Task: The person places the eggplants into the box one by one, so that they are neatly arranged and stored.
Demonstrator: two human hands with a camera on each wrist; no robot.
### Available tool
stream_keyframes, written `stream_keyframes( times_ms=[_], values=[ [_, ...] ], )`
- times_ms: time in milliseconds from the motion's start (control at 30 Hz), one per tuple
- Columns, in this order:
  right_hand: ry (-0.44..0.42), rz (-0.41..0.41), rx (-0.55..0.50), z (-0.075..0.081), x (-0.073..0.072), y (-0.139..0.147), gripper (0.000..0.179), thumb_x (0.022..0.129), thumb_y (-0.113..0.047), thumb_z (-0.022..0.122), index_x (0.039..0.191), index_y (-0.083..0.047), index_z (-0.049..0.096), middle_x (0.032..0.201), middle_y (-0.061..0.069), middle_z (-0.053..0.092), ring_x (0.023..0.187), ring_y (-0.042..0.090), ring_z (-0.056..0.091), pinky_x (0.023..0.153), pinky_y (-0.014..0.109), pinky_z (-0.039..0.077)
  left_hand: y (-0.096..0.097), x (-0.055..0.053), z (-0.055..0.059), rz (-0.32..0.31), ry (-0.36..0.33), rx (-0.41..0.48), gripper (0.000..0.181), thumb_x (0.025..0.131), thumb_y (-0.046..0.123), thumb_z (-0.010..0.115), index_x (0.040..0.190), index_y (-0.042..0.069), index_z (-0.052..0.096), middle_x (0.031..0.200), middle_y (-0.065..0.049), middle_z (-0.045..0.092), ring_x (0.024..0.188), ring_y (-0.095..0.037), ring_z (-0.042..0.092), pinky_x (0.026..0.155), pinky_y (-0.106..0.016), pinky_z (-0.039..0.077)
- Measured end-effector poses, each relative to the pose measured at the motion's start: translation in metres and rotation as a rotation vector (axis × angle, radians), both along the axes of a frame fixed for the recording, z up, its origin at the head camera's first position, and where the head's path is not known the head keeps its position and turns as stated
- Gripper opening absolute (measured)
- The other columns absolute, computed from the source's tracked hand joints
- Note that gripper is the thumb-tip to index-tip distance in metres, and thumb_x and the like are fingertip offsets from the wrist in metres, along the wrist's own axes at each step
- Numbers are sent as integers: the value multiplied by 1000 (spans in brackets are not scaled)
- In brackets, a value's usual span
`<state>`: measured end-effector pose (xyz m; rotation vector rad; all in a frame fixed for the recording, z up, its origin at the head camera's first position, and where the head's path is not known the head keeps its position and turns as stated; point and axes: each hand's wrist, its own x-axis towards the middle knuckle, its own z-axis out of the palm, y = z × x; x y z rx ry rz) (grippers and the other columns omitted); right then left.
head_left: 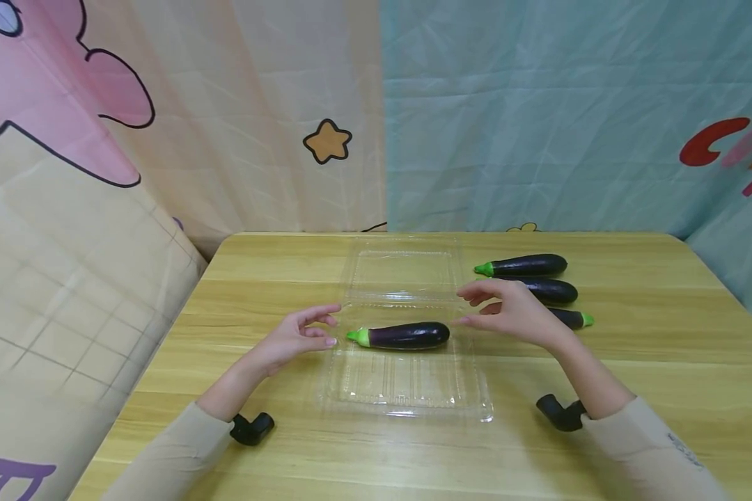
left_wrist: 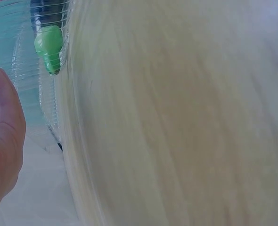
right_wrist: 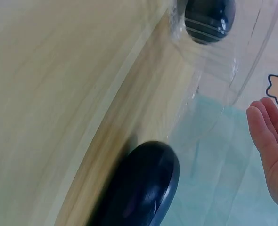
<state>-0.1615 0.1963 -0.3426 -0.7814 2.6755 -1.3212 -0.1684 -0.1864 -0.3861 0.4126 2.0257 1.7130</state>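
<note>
Left hand (head_left: 297, 339) and right hand (head_left: 512, 313), fingers parted, empty, flank an eggplant (head_left: 407, 336) in the box (head_left: 382, 386) (seemingly just placing it). Next likely calls for spares (head_left: 535, 265) at two o'clock

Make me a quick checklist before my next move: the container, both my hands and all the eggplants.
1. Lid folded open: ok, it lies back beyond the base.
2. Eggplant inside the base: ok, it lies crosswise with its green stem to the left.
3. Left hand free: ok, it holds nothing, near the stem end.
4. Right hand free: ok, it holds nothing, near the blunt end.
5. Far eggplant on the table in full view: ok.
6. Middle eggplant and near eggplant unobstructed: not ok, the right hand partly hides both in the head view.
</note>
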Motion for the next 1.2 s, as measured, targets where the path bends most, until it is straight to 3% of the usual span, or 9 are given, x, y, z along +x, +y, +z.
stream_keyframes(
  times_ms=[167,367,600,800,933,1200],
  values=[
    [-1,-33,1,1,2,15,41,80,-19,74,115,-2,62,113,14,62,100,32,58,77,30,54,-1,0,-1,-4,-3,5,67,83,8,69,140,0,36,123,-21,43,94,-20,53,80,-24,50],
    [-36,-106,10,0,6,36,40,80,-23,74,115,-7,61,114,10,61,101,20,60,78,22,52,-1,0,0,-5,-10,1,67,83,7,69,140,-1,36,124,-22,43,93,-19,53,80,-24,50],
    [-42,-158,14,-3,11,59,40,82,-21,72,117,-6,60,115,11,60,103,17,56,82,17,49,0,0,0,-2,-17,2,67,83,6,68,141,0,36,124,-24,42,92,-19,53,80,-24,50],
    [-32,-170,9,-7,17,77,39,84,-16,70,119,-3,58,117,18,57,101,-1,54,83,14,46,0,0,0,-3,-16,8,67,83,5,68,141,0,35,125,-24,42,92,-19,53,79,-23,50],
    [-21,-181,10,-9,19,86,39,84,-13,69,119,0,58,116,21,56,99,-2,55,80,12,47,0,0,0,-4,-15,7,67,83,6,68,141,0,35,124,-23,42,92,-19,53,80,-23,50],
    [-28,-259,35,-17,21,104,43,84,-18,70,120,3,57,114,0,58,97,0,53,77,10,47,0,0,0,-5,-19,11,67,83,6,68,141,0,36,124,-22,43,92,-19,54,80,-23,50]
  ],
)
